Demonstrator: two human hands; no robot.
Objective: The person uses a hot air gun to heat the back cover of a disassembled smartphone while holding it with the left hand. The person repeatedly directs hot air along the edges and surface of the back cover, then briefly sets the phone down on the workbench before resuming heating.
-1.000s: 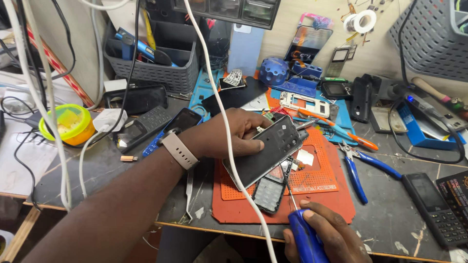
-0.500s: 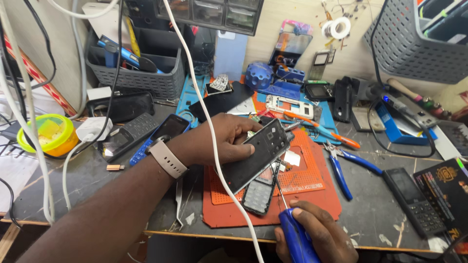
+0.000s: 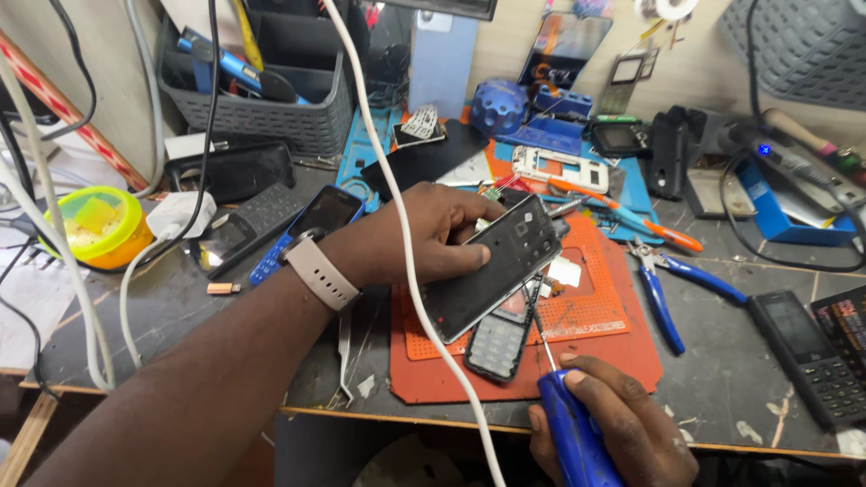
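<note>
left hand point(image 3: 424, 239) fingers still gripping phone panel point(image 3: 492, 266), right hand point(image 3: 613, 424) still clutching screwdriver point(image 3: 568, 433)

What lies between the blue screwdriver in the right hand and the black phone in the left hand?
In the head view, a small keypad phone lies on the orange mat between them.

Black phone panel point(image 3: 492, 266) over an orange-red work mat point(image 3: 595, 316) patterned with small holes. Blue-handled screwdriver point(image 3: 573, 437). Beige watch strap point(image 3: 322, 273). Blue-handled pliers point(image 3: 672, 289). Yellow-green tub point(image 3: 95, 225) with an orange base. White cable point(image 3: 406, 243). Dark grey, scuffed tabletop point(image 3: 731, 361).
</note>
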